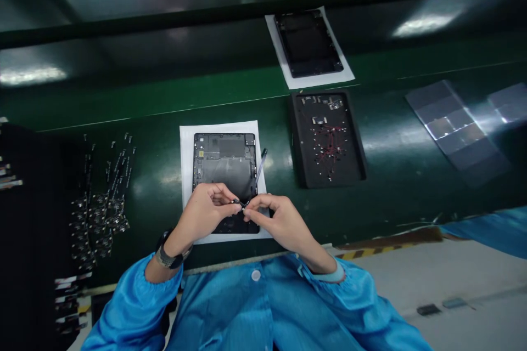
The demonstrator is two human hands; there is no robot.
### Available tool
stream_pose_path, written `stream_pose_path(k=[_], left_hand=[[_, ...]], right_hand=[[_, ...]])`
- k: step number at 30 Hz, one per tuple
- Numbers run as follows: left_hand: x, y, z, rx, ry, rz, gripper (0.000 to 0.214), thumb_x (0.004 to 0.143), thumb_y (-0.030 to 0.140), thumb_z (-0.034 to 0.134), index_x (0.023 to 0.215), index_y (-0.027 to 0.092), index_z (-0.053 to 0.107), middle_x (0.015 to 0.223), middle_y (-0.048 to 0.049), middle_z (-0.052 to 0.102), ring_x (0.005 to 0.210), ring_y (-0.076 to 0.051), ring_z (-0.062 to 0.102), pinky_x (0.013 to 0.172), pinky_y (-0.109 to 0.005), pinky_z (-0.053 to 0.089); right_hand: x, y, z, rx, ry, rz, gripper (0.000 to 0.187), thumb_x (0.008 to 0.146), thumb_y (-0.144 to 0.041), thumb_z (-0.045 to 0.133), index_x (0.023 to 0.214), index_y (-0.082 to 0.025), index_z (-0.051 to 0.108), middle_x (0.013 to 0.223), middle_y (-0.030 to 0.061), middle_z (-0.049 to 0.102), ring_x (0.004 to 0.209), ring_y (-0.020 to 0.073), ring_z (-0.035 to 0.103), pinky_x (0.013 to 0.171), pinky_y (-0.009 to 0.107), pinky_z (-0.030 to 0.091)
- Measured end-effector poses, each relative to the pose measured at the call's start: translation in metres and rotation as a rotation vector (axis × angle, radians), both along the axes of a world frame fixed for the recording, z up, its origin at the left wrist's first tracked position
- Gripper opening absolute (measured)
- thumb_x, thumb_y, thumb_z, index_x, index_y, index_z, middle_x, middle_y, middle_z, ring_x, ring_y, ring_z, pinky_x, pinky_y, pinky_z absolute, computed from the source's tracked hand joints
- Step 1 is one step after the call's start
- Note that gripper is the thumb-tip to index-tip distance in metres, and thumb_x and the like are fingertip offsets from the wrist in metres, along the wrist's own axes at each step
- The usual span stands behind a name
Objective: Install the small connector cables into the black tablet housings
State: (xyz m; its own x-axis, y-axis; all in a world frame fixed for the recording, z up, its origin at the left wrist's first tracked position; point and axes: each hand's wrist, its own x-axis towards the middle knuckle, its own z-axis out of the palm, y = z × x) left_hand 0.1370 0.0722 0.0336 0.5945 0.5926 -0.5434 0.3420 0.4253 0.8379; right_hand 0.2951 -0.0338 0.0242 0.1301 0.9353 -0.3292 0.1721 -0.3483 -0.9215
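Note:
My left hand and my right hand meet over the lower part of a tablet's back shell. Both pinch a small dark electronic part between thumb and fingertips; its details are mostly hidden. A thin strip like a flex cable rises from near my right fingertips along the shell's right edge, and whether it joins the part I cannot tell. Under the shell lies a white sheet.
A black tray with thin red-black wires and small metal parts stands right of the shell. Behind it, another tablet shell rests on white sheeting. Several small circuit boards with strips lie left; clear plastic films lie right.

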Motion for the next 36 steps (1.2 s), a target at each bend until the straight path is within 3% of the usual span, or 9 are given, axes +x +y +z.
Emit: stream_pose_path(k=[6,13,27,30,33,36], left_hand=[[0.000,-0.001,0.001,0.008,0.011,-0.025,0.009,0.066,0.017,0.078,0.069,0.016,0.069,0.066,-0.0056,0.073,0.062,-0.019,0.070,0.058,-0.027,0.055],[0.003,0.004,-0.004,-0.209,-0.037,-0.043,0.019,0.061,0.019,0.083,0.069,0.014,0.066,0.058,-0.0058,0.071,0.054,-0.017,0.067,0.056,-0.028,0.056],[0.004,0.003,0.000,-0.197,0.014,-0.067,0.022,0.059,0.020,0.085,0.067,0.014,0.066,0.055,-0.0043,0.070,0.052,-0.015,0.065,0.054,-0.025,0.052],[0.000,0.001,0.000,-0.148,0.027,-0.078,0.019,0.063,0.024,0.082,0.070,0.015,0.066,0.057,-0.0037,0.069,0.055,-0.017,0.066,0.053,-0.026,0.053],[-0.010,-0.004,0.001,-0.034,0.095,-0.122,0.019,0.070,0.032,0.076,0.071,0.015,0.067,0.072,-0.0066,0.075,0.062,-0.018,0.068,0.052,-0.026,0.052],[-0.022,-0.009,0.008,0.261,0.272,-0.164,0.018,0.077,0.035,0.070,0.078,0.017,0.073,0.092,-0.0083,0.078,0.074,-0.020,0.069,0.067,-0.033,0.055]], right_hand=[[0.002,-0.003,-0.003,0.036,-0.059,0.024,0.015,0.086,-0.021,0.066,0.071,-0.020,0.070,0.071,0.0008,0.074,0.071,0.0173,0.066,0.074,0.030,0.048],[0.002,-0.010,-0.013,0.135,-0.041,-0.006,0.027,0.090,-0.040,0.066,0.070,-0.021,0.070,0.070,0.0033,0.071,0.072,0.0193,0.063,0.074,0.034,0.047],[0.007,-0.008,-0.011,0.104,-0.010,0.038,0.023,0.087,-0.036,0.070,0.072,-0.020,0.073,0.068,0.0021,0.070,0.071,0.0176,0.062,0.071,0.032,0.046],[0.009,-0.007,-0.009,0.116,-0.006,0.062,0.018,0.086,-0.032,0.071,0.075,-0.019,0.073,0.072,0.0025,0.071,0.072,0.0173,0.063,0.073,0.031,0.048],[0.014,-0.003,-0.007,0.132,0.023,0.079,0.015,0.087,-0.030,0.070,0.095,-0.019,0.075,0.087,0.0047,0.076,0.075,0.0174,0.065,0.074,0.031,0.051],[0.022,0.004,0.000,0.160,-0.042,0.070,0.029,0.089,-0.027,0.065,0.117,-0.021,0.070,0.102,0.0058,0.076,0.082,0.0187,0.066,0.076,0.033,0.052]])
